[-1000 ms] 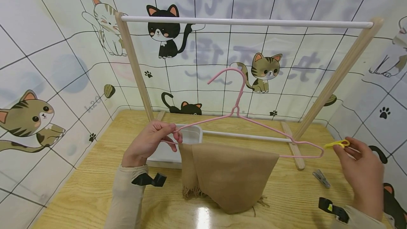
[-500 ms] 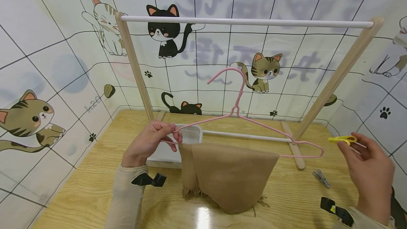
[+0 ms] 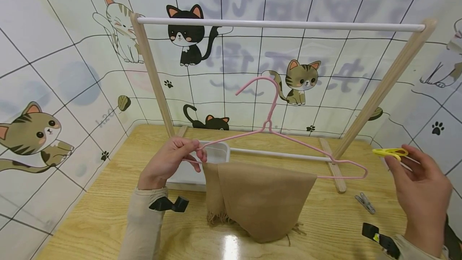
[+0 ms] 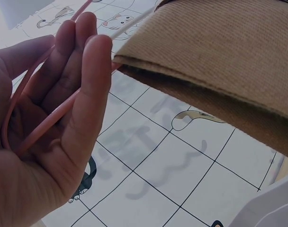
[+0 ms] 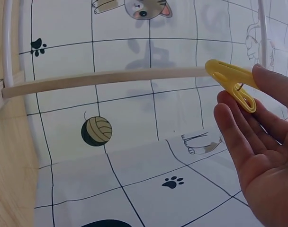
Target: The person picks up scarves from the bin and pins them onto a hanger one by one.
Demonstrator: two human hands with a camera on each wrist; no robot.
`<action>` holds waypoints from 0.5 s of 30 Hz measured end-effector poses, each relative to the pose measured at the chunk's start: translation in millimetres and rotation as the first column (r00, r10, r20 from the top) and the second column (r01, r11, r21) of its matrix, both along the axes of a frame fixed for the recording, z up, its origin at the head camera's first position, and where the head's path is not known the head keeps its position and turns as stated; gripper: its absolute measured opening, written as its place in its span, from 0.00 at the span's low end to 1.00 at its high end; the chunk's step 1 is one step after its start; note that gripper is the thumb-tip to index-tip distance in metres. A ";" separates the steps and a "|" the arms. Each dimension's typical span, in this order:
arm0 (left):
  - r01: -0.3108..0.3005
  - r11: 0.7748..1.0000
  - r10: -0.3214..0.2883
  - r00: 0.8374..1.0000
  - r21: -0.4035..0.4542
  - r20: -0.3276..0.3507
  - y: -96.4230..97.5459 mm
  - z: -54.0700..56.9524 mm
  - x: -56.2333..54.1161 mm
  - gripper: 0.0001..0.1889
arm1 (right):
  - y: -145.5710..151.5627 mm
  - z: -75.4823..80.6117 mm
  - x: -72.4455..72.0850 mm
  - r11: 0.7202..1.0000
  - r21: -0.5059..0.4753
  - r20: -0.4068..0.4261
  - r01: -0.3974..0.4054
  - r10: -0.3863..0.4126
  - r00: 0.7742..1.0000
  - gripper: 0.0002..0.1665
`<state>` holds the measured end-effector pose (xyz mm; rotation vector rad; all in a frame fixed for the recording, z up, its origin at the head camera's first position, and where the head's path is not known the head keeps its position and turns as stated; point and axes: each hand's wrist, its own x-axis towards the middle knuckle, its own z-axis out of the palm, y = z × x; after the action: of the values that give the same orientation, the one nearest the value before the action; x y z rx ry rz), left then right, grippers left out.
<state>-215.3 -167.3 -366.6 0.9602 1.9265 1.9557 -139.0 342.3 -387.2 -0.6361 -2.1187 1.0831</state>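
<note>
My left hand (image 3: 169,159) grips the left end of a pink clothes hanger (image 3: 299,143), whose hook points up. Over the hanger's lower bar hangs a folded brown scarf (image 3: 267,200) with fringed ends, close beside the left fingertips. In the left wrist view the pink wire loops through the palm, and the scarf's folded edge (image 4: 205,71) lies just beyond the fingers. On the right, my right hand (image 3: 424,196) pinches a yellow clothespin (image 3: 391,153) between thumb and fingers, apart from the hanger's right end. The right wrist view shows the clothespin's nose pointing away from the hand.
A wooden rack with a white top rail (image 3: 281,24) stands behind the hanger. A white tray (image 3: 187,179) sits behind the left hand. One grey clothespin (image 3: 365,203) lies on the wooden table (image 3: 108,212) at right. Cat-printed cloth walls enclose the table.
My right hand has moved right and slightly up with the yellow clothespin, away from the hanger's right end. The left hand, hanger and scarf look unmoved.
</note>
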 end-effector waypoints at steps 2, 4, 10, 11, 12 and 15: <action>0.000 1.000 0.000 1.000 0.002 0.002 0.0 0.3 0.5 0.20 | -2.9 1.7 0.9 1.000 0.010 -0.023 -0.009 0.010 1.000 0.29; 0.000 1.000 0.000 1.000 0.004 0.006 0.0 0.7 1.0 0.19 | -6.1 3.9 1.7 0.999 0.029 -0.053 -0.022 0.024 0.998 0.29; -0.007 1.000 0.007 1.000 0.012 0.015 0.8 0.5 1.1 0.19 | -14.8 9.9 3.9 0.996 0.080 -0.108 -0.043 0.051 0.993 0.29; -0.008 1.000 0.007 1.000 0.014 0.015 0.7 0.1 0.9 0.19 | -16.0 10.4 4.3 0.996 0.079 -0.110 -0.045 0.054 0.992 0.29; -0.007 1.000 0.007 1.000 0.015 0.014 0.7 -0.1 0.7 0.19 | -17.1 10.8 4.7 0.996 0.082 -0.110 -0.046 0.055 0.992 0.29; -0.003 1.000 0.003 1.000 0.020 0.009 0.2 -0.6 0.2 0.19 | -19.1 12.3 5.0 0.994 0.092 -0.118 -0.051 0.062 0.991 0.29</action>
<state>-215.1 -167.0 -367.2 0.9530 1.9086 1.9806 -134.0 323.1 -374.9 -0.4594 -2.0780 1.0255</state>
